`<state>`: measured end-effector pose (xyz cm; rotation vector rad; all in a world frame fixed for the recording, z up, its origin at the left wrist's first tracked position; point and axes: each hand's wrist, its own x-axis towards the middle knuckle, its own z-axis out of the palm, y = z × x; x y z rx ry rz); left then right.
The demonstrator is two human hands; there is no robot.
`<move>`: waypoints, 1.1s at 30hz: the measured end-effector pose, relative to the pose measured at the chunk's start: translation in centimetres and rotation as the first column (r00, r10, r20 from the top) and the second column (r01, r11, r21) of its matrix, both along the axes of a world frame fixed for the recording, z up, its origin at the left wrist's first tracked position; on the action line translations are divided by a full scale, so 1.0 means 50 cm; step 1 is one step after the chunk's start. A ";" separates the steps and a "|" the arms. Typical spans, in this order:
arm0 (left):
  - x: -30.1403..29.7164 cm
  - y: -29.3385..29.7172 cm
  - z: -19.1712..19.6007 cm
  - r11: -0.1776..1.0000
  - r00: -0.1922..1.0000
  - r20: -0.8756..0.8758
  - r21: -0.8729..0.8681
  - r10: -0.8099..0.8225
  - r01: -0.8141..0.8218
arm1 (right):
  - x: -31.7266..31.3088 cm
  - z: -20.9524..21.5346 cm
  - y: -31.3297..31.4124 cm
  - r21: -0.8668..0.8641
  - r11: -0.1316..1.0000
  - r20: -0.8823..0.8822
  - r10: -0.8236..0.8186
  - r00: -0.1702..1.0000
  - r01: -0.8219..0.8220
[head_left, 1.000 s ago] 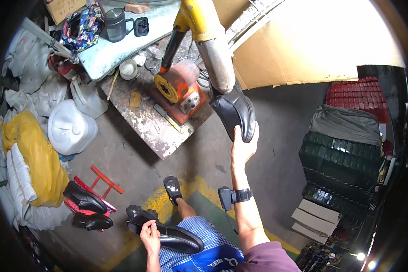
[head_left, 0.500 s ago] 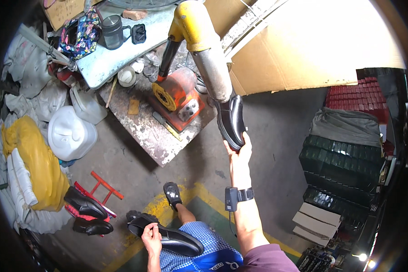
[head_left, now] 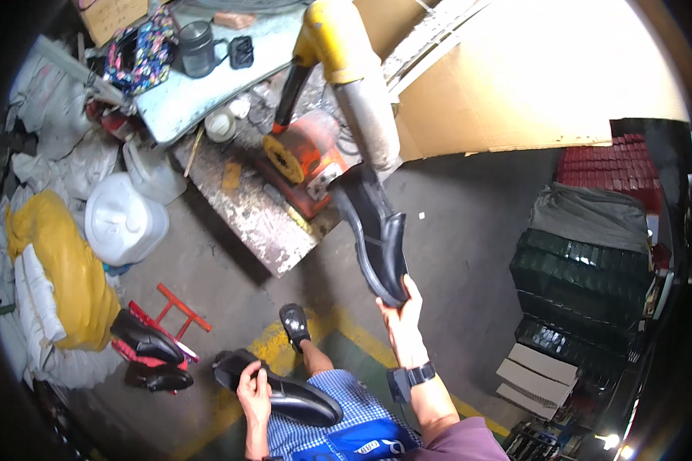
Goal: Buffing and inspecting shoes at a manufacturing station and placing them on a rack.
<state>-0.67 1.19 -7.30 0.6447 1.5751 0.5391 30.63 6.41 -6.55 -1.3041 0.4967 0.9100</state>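
- Two more black shoes (head_left: 148,346) rest on a red rack (head_left: 169,323) at the far left, not in hand.
- The left hand (head_left: 254,392) grips a black shoe (head_left: 281,392) laid across the lap; this one appears to be waiting its turn.
- The right hand (head_left: 402,316) is closed on the heel end of a second shoe (head_left: 377,238), arm extended.
- Its toe meets the grey roller (head_left: 369,123) of the orange machine (head_left: 304,157); work on this shoe appears under way, not finished.

Shoe toe (head_left: 344,192) hidden behind machine arm (head_left: 361,107); left forearm (head_left: 255,438) cut off (bottom edge).
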 end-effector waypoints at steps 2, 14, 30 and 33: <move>0.011 0.027 0.022 0.998 0.998 0.033 0.034 -0.044 0.043 | -0.030 0.021 -0.049 0.003 0.932 0.238 0.351 0.905 -0.362; 0.002 0.084 0.043 0.998 0.996 0.091 0.058 0.016 -0.021 | -0.228 0.090 -0.092 -0.074 0.414 0.263 0.886 0.382 -0.907; -0.067 0.112 -0.006 0.882 0.882 0.007 0.034 0.471 -0.470 | -0.187 0.101 -0.179 -0.591 0.135 0.198 0.980 0.019 -0.795; -0.083 0.113 -0.012 0.888 0.888 -0.046 0.070 0.457 -0.454 | -0.142 0.097 -0.174 -0.672 0.307 0.301 0.945 0.130 -0.674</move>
